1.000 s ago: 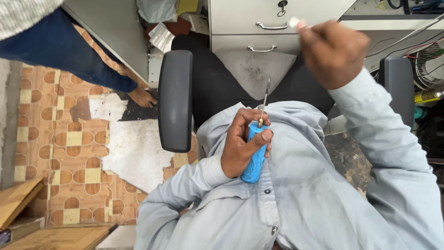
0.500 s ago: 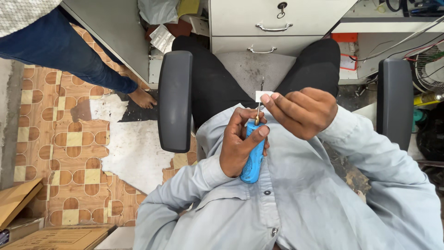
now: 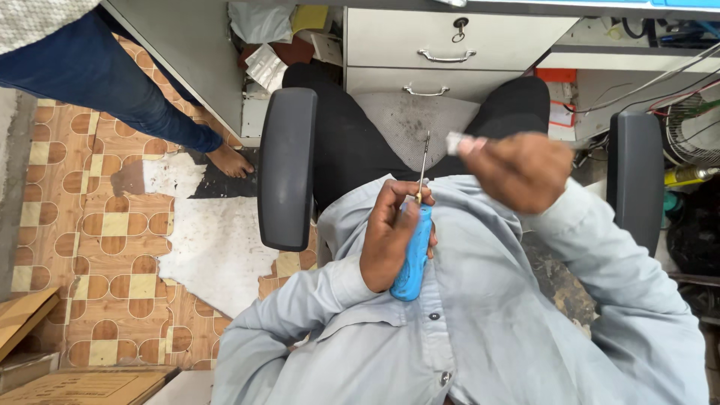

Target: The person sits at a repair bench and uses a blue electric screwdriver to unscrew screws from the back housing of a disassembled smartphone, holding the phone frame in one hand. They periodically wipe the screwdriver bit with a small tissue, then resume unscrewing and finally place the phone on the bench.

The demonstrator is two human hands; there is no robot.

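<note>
From the head view, the person sits in an office chair and looks down over a pale grey-blue buttoned shirt (image 3: 480,337). The left hand (image 3: 391,234) is curled in a closed grip around the blue handle of a screwdriver (image 3: 413,251), held against the chest with the handle low and the thin metal shaft pointing up and away, its tip near the edge of the chair seat (image 3: 409,120). The right hand (image 3: 521,169) is raised just beside and above the screwdriver's shaft, apart from it; its fingers are pinched shut on a small pale piece (image 3: 456,142) that juts out to the left of the fingertips. The piece is blurred, so what it is cannot be told.

The left armrest (image 3: 287,169) and the right armrest (image 3: 635,180), both dark grey, stand to either side of the person's black trousers. Ahead is a grey desk with two drawers (image 3: 450,54), each with a metal handle, the upper one with a key in its lock. On the patterned brown floor (image 3: 82,225), worn bare in a patch, another person's bare foot (image 3: 229,161) and blue trouser leg stand beside the desk. Cables and a fan (image 3: 686,127) lie at the right.
</note>
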